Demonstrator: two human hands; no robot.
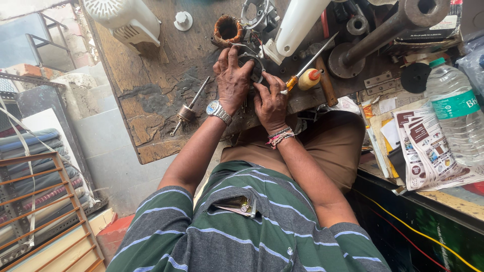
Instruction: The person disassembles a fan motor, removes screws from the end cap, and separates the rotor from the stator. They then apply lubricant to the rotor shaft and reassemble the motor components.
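Metal ring part (256, 67), a round housing piece, lay on the worn wooden bench (151, 85) between my two hands, mostly hidden under them. My left hand (233, 79) pressed down over it, fingers spread and curled onto its rim. My right hand (270, 103) gripped a screwdriver (308, 65) with an orange handle, its tip angled up and away from the ring. Just beyond sat a copper-wound coil (227, 30); a small rotor shaft (189, 108) lay to the left, a plastic water bottle (456, 113) well apart on the right.
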